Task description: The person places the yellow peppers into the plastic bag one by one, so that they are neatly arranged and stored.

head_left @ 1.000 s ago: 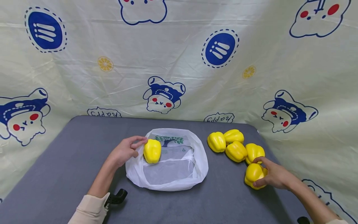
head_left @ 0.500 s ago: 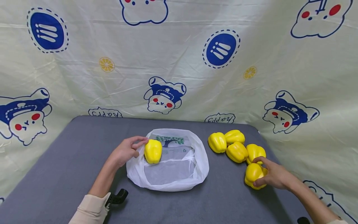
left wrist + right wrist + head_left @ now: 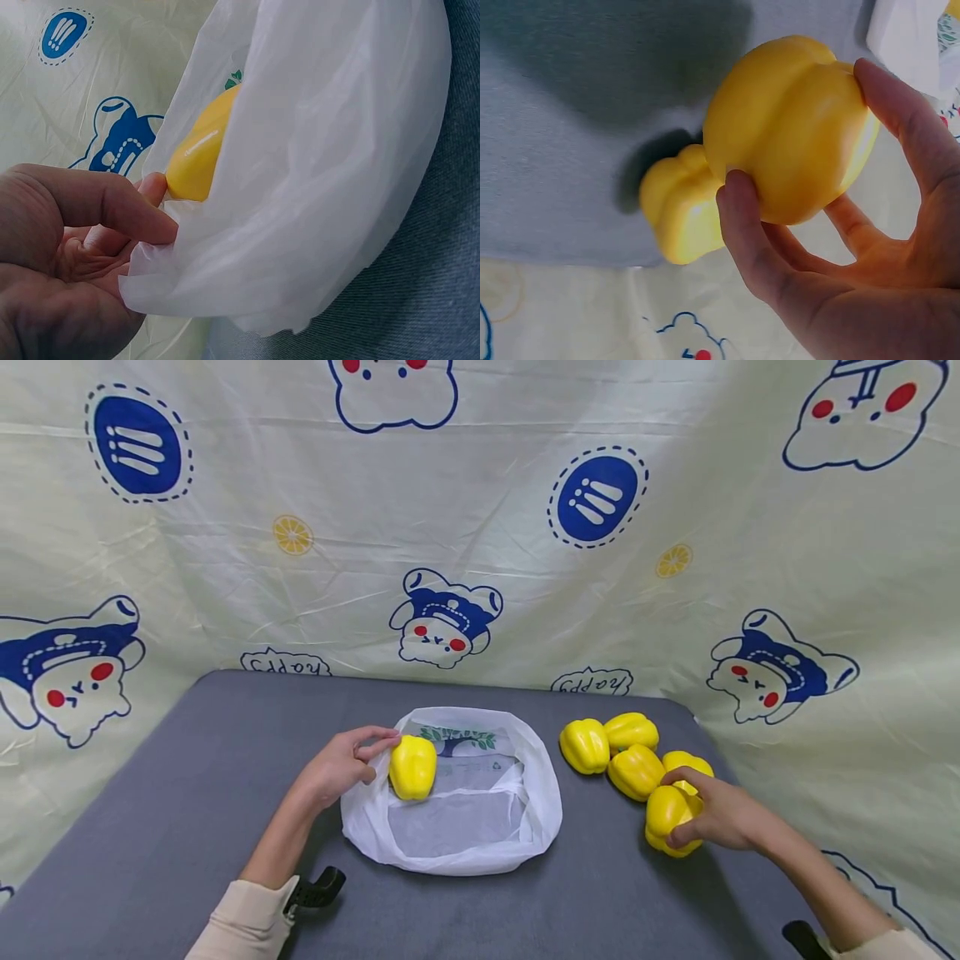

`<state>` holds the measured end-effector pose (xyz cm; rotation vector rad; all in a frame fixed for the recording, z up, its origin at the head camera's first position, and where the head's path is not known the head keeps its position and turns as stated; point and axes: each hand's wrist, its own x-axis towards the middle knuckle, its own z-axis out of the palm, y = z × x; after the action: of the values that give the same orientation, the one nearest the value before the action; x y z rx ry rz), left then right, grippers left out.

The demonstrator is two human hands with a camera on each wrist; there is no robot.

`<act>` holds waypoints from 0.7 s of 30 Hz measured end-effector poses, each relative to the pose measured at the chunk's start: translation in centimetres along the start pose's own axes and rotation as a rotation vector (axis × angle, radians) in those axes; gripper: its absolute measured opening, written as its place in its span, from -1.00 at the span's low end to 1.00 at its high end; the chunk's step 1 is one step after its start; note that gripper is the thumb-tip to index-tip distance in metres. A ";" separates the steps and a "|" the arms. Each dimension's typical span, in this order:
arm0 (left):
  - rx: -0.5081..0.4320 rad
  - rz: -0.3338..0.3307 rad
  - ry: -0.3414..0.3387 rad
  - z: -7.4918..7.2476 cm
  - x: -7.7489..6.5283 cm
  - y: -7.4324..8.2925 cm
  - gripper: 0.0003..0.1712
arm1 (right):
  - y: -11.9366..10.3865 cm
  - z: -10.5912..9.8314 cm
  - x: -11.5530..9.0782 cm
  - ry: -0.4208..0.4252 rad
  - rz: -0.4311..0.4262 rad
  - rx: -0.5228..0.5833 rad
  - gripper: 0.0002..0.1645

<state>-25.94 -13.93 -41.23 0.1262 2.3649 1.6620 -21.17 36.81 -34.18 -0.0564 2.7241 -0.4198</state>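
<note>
A white plastic bag (image 3: 542, 810) stands with its mouth spread wide, a green tree print on its inner wall. My left hand (image 3: 337, 767) pinches the bag's left rim between thumb and fingers, plainest in the left wrist view, where the bag wall (image 3: 322, 165) hangs beside it. Just inside that rim is a yellow bell pepper (image 3: 412, 767), partly hidden by plastic in the left wrist view. On the right, my right hand (image 3: 723, 814) grips another yellow bell pepper (image 3: 787, 127) between thumb and fingers, raised over the table.
Several more yellow bell peppers (image 3: 585, 747) lie grouped at the back right of the grey table (image 3: 247, 752). One of them (image 3: 682, 206) sits just beyond the held pepper. A printed pale curtain (image 3: 480, 527) hangs behind the table and along its right side.
My right hand has lifted the front pepper off the table and moved it slightly left and up. The left hand keeps its pinch on the bag's rim.
</note>
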 end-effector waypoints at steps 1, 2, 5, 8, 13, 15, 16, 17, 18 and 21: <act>-0.002 0.000 0.001 0.0 0.0 0.0 -0.24 | -0.3 -0.1 0.0 0.006 -0.008 -0.006 0.02; -0.003 0.000 0.002 0.0 0.0 0.0 -0.24 | -0.6 -0.2 0.0 0.009 -0.009 -0.010 0.02; -0.002 0.004 0.003 0.0 0.0 0.0 -0.24 | -1.5 -0.5 0.1 0.031 -0.033 -0.017 0.02; -0.009 0.000 0.003 0.0 0.0 0.0 -0.24 | -2.6 -0.6 0.3 0.056 -0.070 -0.019 0.01; -0.010 -0.003 0.001 0.1 0.1 0.0 -0.24 | -4.4 -0.7 0.6 0.073 -0.104 -0.013 0.02; -0.010 -0.003 0.000 0.1 0.1 0.0 -0.23 | -5.1 -0.8 0.7 0.081 -0.106 -0.013 0.03; -0.009 0.001 -0.002 0.1 0.1 0.0 -0.23 | -5.4 -0.8 0.8 0.087 -0.109 -0.013 0.03; -0.007 0.003 -0.003 0.0 0.1 0.0 -0.23 | -5.7 -0.8 0.9 0.095 -0.112 -0.017 0.03; -0.008 0.000 -0.002 0.0 0.1 0.0 -0.23 | -6.0 -0.8 1.0 0.105 -0.115 -0.020 0.03; -0.006 0.003 -0.002 0.0 0.1 0.0 -0.23 | -6.7 -0.9 1.2 0.131 -0.131 -0.027 0.03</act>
<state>-26.04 -13.93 -41.22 0.1299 2.3593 1.6693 -22.70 30.56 -31.86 -0.2233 2.8653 -0.4383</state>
